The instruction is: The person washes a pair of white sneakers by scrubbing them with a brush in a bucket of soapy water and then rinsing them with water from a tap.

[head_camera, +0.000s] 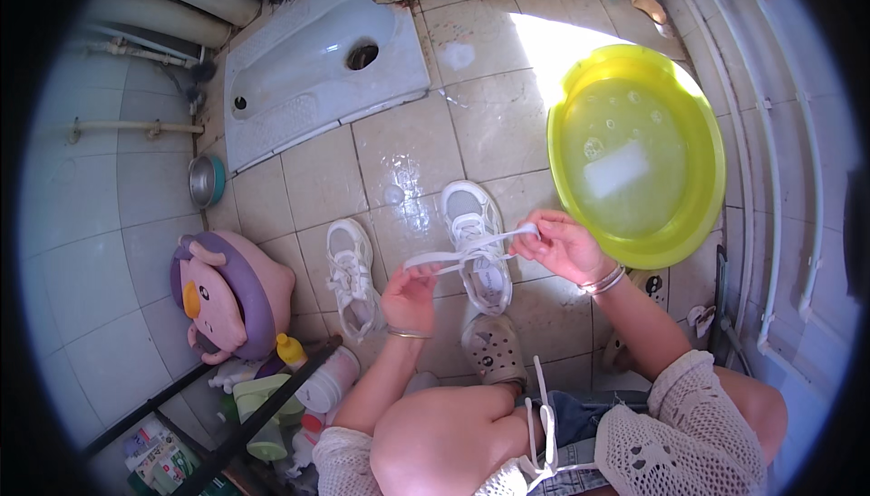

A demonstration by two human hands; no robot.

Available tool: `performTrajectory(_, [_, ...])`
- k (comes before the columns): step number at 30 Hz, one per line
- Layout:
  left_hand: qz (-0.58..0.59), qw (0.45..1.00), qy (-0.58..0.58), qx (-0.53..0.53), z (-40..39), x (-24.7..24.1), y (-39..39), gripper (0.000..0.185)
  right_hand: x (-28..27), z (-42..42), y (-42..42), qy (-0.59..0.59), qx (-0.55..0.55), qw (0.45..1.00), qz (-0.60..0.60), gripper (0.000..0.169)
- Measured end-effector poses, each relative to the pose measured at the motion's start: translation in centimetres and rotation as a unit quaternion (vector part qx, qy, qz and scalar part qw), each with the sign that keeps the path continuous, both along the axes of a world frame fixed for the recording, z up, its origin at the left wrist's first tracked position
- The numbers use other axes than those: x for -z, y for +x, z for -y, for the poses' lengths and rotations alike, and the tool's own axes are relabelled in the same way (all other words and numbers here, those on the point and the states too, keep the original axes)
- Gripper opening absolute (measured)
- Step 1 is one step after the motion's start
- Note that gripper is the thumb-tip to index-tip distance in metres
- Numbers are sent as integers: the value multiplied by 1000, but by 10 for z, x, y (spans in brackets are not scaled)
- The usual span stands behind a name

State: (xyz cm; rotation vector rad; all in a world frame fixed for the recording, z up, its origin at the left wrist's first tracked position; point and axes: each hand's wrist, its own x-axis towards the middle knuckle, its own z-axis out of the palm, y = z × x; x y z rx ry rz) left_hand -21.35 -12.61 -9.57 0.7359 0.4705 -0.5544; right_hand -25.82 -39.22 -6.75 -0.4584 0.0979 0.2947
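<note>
A white sneaker (478,244) stands on the wet tiles in front of me, toe pointing away. Its white shoelaces (469,251) are pulled up above the tongue and out to both sides. Between the fingers of my left hand (410,299) is the loop on the left side. Thumb and fingers of my right hand (561,244) pinch the lace on the right side. The second white sneaker (351,278) sits to the left, untouched, with its lace lying over its top.
A yellow-green basin (710,176) of soapy water stands at right. A squat toilet (312,68) is set in the floor at far left. A pink and purple cartoon stool (262,292), a small metal bowl (206,182) and a black rack (231,448) with bottles line the left side.
</note>
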Motion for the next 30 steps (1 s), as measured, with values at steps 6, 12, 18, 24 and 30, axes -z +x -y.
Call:
performTrajectory(6, [-26, 998, -52, -7, 3, -10, 9, 19, -41, -2, 12, -121, 15, 993, -4, 29])
performTrajectory(12, [397, 715, 404, 410, 58, -57, 19, 20, -70, -25, 50, -639, -101, 720, 252, 30])
performTrajectory(18, [205, 770, 342, 498, 51, -34, 38, 19, -59, -36, 51, -720, -93, 630, 277, 22])
performTrajectory(24, [155, 877, 241, 385, 46, -34, 32, 13, -59, -19, 18, -716, -269, 629, 142, 15])
performTrajectory(30, [537, 632, 425, 362, 52, -39, 27, 19, -15, -31, 23, -720, -97, 678, 110, 19])
